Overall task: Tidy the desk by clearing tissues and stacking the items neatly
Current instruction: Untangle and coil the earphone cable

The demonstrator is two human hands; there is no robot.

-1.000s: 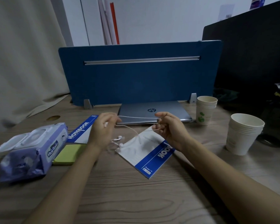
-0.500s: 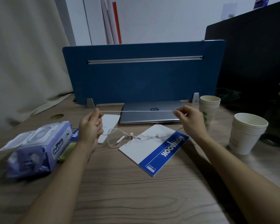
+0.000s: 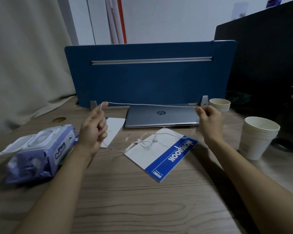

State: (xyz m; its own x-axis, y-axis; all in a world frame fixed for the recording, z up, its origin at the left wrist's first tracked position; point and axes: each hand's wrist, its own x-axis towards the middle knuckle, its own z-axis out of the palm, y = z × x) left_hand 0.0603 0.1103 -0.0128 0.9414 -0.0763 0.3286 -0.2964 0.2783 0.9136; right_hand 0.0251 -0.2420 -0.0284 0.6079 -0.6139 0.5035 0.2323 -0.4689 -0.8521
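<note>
Head view: above the laptop (image 3: 162, 116), the left hand (image 3: 94, 130) and right hand (image 3: 209, 119) each pinch the earphone cable (image 3: 150, 105), stretching it taut. It looks light, limp and tangle-prone; the earbuds (image 3: 143, 141) trail onto the notebook (image 3: 161, 152) nearer the person.

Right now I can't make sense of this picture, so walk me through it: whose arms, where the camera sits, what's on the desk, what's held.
No machine here: a person wears a camera on the head, looking down at their own bare arms. The left hand and right hand pinch a white earphone cable and stretch it taut between them; its loose end with the earbuds lies on a blue notebook. On the wooden desk also sit a closed laptop, a pack of wet wipes, a second notebook, partly hidden, and two stacks of paper cups.
</note>
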